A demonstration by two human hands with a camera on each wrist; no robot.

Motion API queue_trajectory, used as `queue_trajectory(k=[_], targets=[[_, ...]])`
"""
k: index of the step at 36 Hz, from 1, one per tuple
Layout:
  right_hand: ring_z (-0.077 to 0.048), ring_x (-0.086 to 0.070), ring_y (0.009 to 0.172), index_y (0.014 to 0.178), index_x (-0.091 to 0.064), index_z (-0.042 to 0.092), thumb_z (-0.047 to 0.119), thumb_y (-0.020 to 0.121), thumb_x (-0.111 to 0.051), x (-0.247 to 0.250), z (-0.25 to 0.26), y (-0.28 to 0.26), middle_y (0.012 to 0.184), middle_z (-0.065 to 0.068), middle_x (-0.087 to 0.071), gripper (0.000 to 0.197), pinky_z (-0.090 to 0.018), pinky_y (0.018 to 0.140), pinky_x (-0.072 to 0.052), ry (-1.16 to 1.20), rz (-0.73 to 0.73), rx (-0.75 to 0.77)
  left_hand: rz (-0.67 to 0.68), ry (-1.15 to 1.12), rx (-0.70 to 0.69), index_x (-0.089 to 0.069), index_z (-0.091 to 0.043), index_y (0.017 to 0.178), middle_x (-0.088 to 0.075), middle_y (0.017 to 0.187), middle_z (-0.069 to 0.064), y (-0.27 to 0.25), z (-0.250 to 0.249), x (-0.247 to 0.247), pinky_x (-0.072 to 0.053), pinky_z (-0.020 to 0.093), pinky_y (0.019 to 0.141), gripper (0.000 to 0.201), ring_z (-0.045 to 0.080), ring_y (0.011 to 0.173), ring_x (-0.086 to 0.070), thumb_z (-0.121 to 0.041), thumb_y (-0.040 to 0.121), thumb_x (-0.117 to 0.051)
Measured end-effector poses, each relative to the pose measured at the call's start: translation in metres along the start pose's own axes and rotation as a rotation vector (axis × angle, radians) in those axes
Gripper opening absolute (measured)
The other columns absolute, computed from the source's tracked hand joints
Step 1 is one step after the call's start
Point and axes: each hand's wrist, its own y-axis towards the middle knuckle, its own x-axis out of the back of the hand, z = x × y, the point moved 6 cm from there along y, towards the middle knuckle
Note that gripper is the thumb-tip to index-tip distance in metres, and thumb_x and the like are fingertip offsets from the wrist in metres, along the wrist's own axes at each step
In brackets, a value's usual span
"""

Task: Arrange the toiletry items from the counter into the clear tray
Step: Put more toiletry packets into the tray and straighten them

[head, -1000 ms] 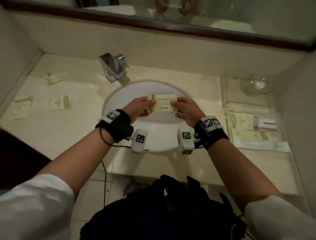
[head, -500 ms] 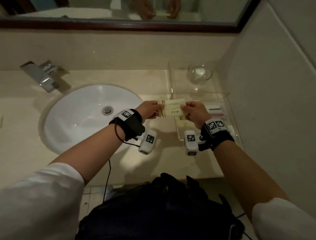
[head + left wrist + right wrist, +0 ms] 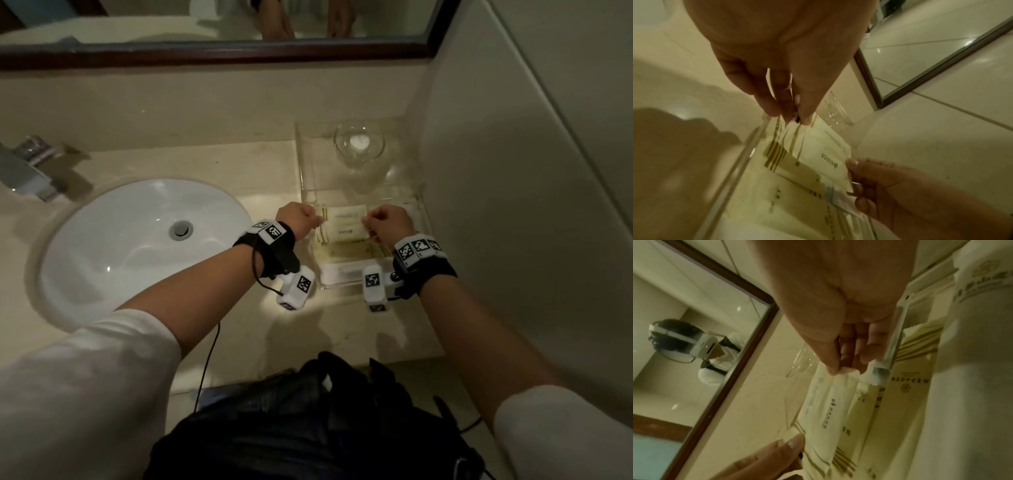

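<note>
Over clear tray [image 3: 420, 205], 2 hands pinch packet [image 3: 346, 224] ends, lengthwise left-right, seemingly flat.

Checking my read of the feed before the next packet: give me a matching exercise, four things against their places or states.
Things:
1. cream packet
2. drinking glass
3. faucet
4. left hand

Places or states:
A. at the far end of the clear tray
B. pinching one end of a wrapper
C. held by both ends over the tray's stacked packets
D. on the counter beyond the sink, at its far left

Pairs: 1-C, 2-A, 3-D, 4-B. The right hand pinches the other end.
</note>
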Motion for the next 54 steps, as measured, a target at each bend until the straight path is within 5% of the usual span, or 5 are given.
queue_trajectory(k=[8,13,24,33,54], targets=[[-0.023,-0.068,0.08,0.083,-0.071,0.014,0.022,0.084,-0.065,-0.005,0.001,0.009,0.08,-0.006,-0.072,0.01,-0.037,0.079,-0.057,-0.223,-0.025,0.01,-0.039,0.251,-0.045,-0.058,-0.018,0.079,-0.06,0.085,-0.001,0.01,-0.004,-0.001,-0.039,0.024,0.072,0.016,0.018,0.085,-0.057,-0.027,0.08,-0.07],[-0.017,-0.063,0.08,0.092,-0.071,0.012,0.02,0.087,-0.063,-0.007,0.001,0.01,0.089,-0.003,-0.071,0.012,-0.023,0.068,-0.042,-0.296,-0.041,0.003,-0.061,0.357,-0.084,-0.054,-0.019,0.083,-0.063,0.089,0.002,0.011,-0.008,-0.004,-0.048,0.032,0.076,0.017,0.024,0.088,-0.061,-0.024,0.079,-0.07],[-0.019,-0.06,0.083,0.096,-0.061,0.01,0.013,0.086,-0.061,-0.012,0.005,0.013,0.091,-0.004,-0.065,0.011,-0.027,0.068,-0.045,-0.357,-0.066,0.098,-0.065,0.549,-0.43,-0.06,-0.007,0.109,-0.051,0.117,0.014,0.004,-0.028,-0.021,-0.044,0.031,0.083,0.035,0.03,0.107,-0.052,0.007,0.078,-0.056],[-0.023,-0.055,0.101,0.123,-0.058,0.007,0.002,0.081,-0.067,-0.026,0.012,0.006,0.125,-0.011,-0.046,0.043,-0.022,0.09,-0.044,-0.46,0.147,0.43,0.014,0.725,-0.554,-0.051,-0.01,0.13,-0.049,0.13,0.011,-0.004,-0.023,-0.032,-0.044,0.038,0.098,0.053,0.028,0.12,-0.045,-0.029,0.083,-0.067],[-0.028,-0.045,0.117,0.122,-0.055,0.003,0.022,0.077,-0.075,-0.037,0.016,0.007,0.126,-0.014,-0.045,0.053,-0.029,0.1,-0.036,-0.746,0.157,0.523,0.079,1.018,-0.471,-0.048,-0.006,0.131,-0.048,0.128,0.013,-0.011,-0.03,-0.028,-0.044,0.039,0.092,0.051,0.031,0.113,-0.05,-0.018,0.083,-0.061]])
